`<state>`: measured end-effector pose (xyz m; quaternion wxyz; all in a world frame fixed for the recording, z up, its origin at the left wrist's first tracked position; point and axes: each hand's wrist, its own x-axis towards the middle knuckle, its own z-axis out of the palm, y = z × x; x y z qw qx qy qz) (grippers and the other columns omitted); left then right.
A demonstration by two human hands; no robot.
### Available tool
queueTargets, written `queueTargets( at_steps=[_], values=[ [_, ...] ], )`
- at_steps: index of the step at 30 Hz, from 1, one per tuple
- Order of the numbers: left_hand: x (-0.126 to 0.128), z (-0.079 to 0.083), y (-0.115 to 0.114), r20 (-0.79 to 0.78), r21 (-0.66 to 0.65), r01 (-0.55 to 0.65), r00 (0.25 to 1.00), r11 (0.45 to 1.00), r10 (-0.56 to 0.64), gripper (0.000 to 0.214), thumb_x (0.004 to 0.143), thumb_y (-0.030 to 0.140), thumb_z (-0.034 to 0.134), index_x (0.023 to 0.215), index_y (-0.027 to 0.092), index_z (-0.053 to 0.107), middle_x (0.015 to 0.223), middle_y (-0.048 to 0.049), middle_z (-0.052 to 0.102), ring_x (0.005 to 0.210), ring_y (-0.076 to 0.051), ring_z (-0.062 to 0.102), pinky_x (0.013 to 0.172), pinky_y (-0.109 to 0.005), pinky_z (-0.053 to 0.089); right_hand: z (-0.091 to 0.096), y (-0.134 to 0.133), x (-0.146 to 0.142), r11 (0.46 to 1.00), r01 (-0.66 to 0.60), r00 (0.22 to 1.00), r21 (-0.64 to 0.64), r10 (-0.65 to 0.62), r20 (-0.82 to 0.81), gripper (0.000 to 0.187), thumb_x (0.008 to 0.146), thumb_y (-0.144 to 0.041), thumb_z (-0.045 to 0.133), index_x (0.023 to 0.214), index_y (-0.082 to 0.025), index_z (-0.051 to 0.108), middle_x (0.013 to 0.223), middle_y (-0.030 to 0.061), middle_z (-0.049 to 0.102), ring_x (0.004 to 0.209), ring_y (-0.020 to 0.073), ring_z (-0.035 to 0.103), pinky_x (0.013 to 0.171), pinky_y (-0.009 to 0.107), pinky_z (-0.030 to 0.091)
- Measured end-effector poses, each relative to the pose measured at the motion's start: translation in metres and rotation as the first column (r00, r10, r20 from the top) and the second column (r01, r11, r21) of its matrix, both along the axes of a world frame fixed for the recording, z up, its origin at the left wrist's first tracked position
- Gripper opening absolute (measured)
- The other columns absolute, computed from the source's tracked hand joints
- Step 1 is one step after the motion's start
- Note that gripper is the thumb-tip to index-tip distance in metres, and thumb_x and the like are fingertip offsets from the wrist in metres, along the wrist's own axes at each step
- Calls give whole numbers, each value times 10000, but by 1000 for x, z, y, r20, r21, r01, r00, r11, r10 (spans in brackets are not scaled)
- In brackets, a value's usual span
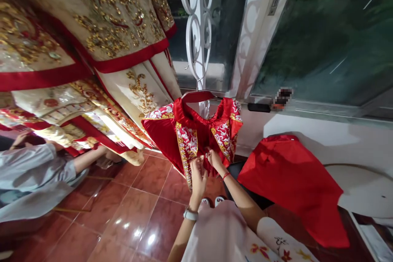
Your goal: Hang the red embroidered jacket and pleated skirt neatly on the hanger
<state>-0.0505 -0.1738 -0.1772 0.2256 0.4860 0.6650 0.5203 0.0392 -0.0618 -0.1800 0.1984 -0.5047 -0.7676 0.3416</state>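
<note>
A red jacket (161, 137) with white-and-gold embroidered bands hangs on a metal hanger (201, 78) from a white scrolled metal stand (190, 35). Both hands are at its front, close together. My left hand (199, 172), with a pale watch on the wrist, has its fingers curled on the front edge by the embroidered band. Just beside it, my right hand (215, 159) pinches the cloth of the jacket, a red string around its wrist. Any fastener between the fingertips is too small to make out.
Cream robes with gold beading and red trim (125, 20) hang at the left. Red cloth (288, 180) is draped over a dark seat at the right, near a white round surface (362, 188). A black object (258, 107) lies on the window ledge. Another person (33, 172) is at the left.
</note>
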Motion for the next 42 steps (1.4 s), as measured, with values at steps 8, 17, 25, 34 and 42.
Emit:
queueTargets(
  at_steps=[8, 17, 25, 34, 42],
  values=[
    [-7, -47, 8, 75, -167, 45, 997, 985, -33, 462, 758, 186, 611, 1218, 198, 568, 1295, -148, 627, 1290, -305, 576, 1118, -514, 442, -17, -42, 31, 983, -126, 947, -136, 78, -311, 128, 847, -172, 598, 969, -204, 619, 878, 38, 742, 780, 195, 712, 723, 279, 544],
    [-11, -33, -16, 110, -233, 119, 989, 965, -95, 206, 883, 366, 568, 977, 220, 679, 994, -102, 737, 970, -282, 697, 921, -423, 557, -4, -61, 42, 980, -96, 930, -177, 25, -366, 192, 895, -198, 551, 1013, -216, 700, 869, 51, 778, 805, 217, 751, 734, 288, 565],
    [-11, -23, -21, 89, -176, 186, 981, 967, -172, 192, 899, 272, 493, 960, 191, 656, 968, -91, 728, 901, -241, 676, 862, -376, 539, 39, -48, 45, 991, -99, 993, 87, 94, 68, 254, 958, -173, 503, 973, -234, 749, 941, 81, 795, 875, 252, 749, 772, 301, 503],
    [-8, 1, -12, -149, -107, 60, 986, 992, -75, 172, 875, 272, 537, 988, 194, 642, 1017, -113, 697, 977, -270, 653, 904, -428, 509, 44, -65, 32, 948, -142, 966, 285, 196, -172, 235, 977, -156, 482, 856, -233, 669, 975, 59, 669, 922, 208, 660, 849, 323, 527],
    [-8, -1, -15, -140, -83, 69, 987, 994, -80, 195, 887, 251, 486, 716, 194, 559, 728, -45, 637, 704, -192, 575, 692, -312, 459, 54, -50, 33, 906, -90, 979, 413, 156, -130, 256, 960, -107, 499, 773, -232, 621, 860, 42, 657, 848, 209, 616, 763, 313, 502]
  ],
)
